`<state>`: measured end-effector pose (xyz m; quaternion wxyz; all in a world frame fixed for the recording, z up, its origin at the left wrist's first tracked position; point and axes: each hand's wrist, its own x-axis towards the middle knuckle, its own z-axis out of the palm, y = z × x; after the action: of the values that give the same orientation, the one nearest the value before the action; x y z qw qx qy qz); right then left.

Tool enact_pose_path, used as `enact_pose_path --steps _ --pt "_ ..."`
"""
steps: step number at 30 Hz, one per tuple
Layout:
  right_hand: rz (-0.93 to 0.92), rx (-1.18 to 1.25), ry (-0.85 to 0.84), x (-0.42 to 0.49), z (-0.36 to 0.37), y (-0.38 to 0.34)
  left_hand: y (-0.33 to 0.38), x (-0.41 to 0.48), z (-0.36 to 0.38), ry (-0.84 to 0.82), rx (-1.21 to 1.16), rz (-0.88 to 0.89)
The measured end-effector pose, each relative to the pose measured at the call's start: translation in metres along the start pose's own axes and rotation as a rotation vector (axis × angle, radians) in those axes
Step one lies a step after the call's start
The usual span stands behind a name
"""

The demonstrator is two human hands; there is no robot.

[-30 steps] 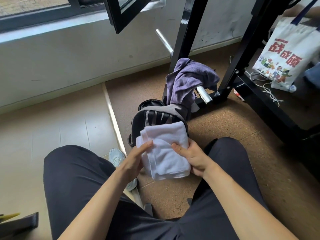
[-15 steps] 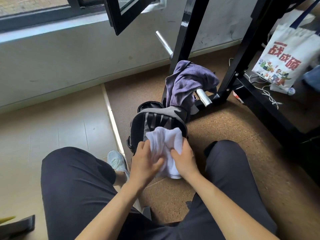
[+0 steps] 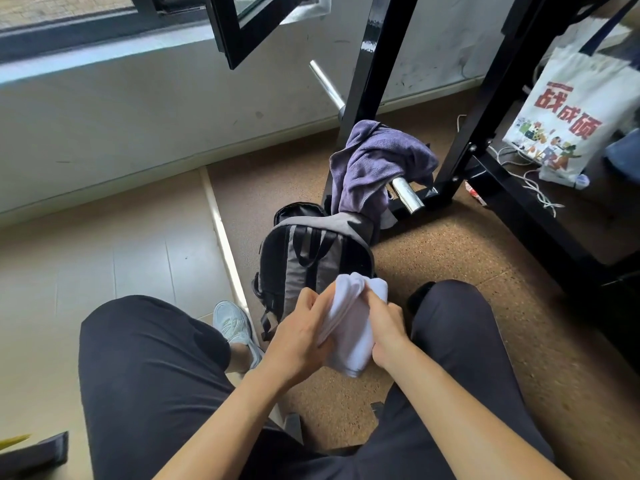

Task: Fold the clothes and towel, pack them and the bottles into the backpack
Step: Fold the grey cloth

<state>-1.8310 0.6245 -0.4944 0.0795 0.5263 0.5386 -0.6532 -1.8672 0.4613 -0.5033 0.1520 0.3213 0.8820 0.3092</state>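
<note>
A white towel [image 3: 349,320], folded into a narrow bundle, hangs between my two hands just in front of the backpack. My left hand [image 3: 301,337] grips its left side with curled fingers. My right hand [image 3: 384,323] grips its right side. The grey and black backpack [image 3: 304,261] stands on the floor between my knees, its top open toward the far side. A purple garment [image 3: 374,168] is draped over a chrome bar [image 3: 407,194] of the black rack, hanging down behind the backpack. No bottles are in view.
A black metal rack frame [image 3: 460,147] stands behind and right of the backpack. A white printed tote bag [image 3: 568,119] and white cables [image 3: 533,181] lie at the right. My light shoe [image 3: 232,323] rests left of the backpack. A window wall runs along the back.
The flat, wide towel has been folded in on itself into a narrow bundle. Both hands have closed in together around it, near the backpack's front.
</note>
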Motion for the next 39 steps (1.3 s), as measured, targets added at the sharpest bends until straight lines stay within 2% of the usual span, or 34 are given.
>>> enact_pose_path --steps 5,7,9,12,14,16,18,19,23,25,27,29,31,35,37,39 --pt "0.0 0.255 -0.335 -0.013 0.001 -0.002 0.006 -0.002 0.001 0.008 0.151 0.058" --pt "-0.032 0.346 -0.492 -0.015 0.0 -0.002 0.006 -0.003 -0.001 -0.007 0.059 0.128" --pt "-0.083 0.334 -0.56 -0.016 0.0 0.0 0.002 -0.003 -0.003 -0.035 -0.092 0.177" --pt "-0.145 0.299 -0.47 -0.015 0.003 0.003 0.003 -0.001 -0.006 -0.086 -0.342 0.175" --pt "-0.148 0.325 -0.42 -0.013 0.004 0.003 0.006 0.0 -0.009 -0.099 -0.69 0.054" --pt "-0.126 0.373 -0.392 -0.012 0.001 -0.001 0.007 0.002 -0.01 0.036 -0.882 -0.1" --pt "-0.123 0.386 -0.423 -0.013 -0.001 -0.006 0.003 0.005 -0.01 0.168 -0.821 -0.202" --pt "-0.131 0.382 -0.448 -0.015 -0.001 -0.009 0.001 0.006 -0.009 0.151 -0.794 -0.248" --pt "-0.164 0.292 -0.457 -0.012 0.002 -0.009 -0.004 0.01 -0.004 -0.14 -0.908 -0.34" --pt "-0.184 0.257 -0.514 -0.007 0.0 -0.009 -0.007 0.012 -0.005 -0.151 -0.875 -0.323" --pt "-0.22 0.245 -0.519 0.0 -0.004 -0.012 -0.011 0.019 -0.012 -0.063 -0.727 -0.305" --pt "-0.381 0.042 -0.368 0.012 -0.011 -0.016 -0.023 0.028 -0.02 0.039 -0.43 -0.288" --pt "-0.62 -0.342 -0.224 0.024 -0.018 -0.023 -0.033 0.038 -0.029 0.034 -0.169 -0.242" --pt "-0.953 -1.042 -0.37 0.032 -0.01 -0.034 -0.034 0.064 -0.041 -0.155 0.089 -0.047" --pt "-0.987 -1.198 -0.4 0.038 -0.004 -0.036 -0.033 0.08 -0.045 -0.234 0.146 -0.013" --pt "-0.92 -1.183 -0.389 0.045 -0.002 -0.04 -0.037 0.093 -0.046 -0.258 0.108 -0.007"
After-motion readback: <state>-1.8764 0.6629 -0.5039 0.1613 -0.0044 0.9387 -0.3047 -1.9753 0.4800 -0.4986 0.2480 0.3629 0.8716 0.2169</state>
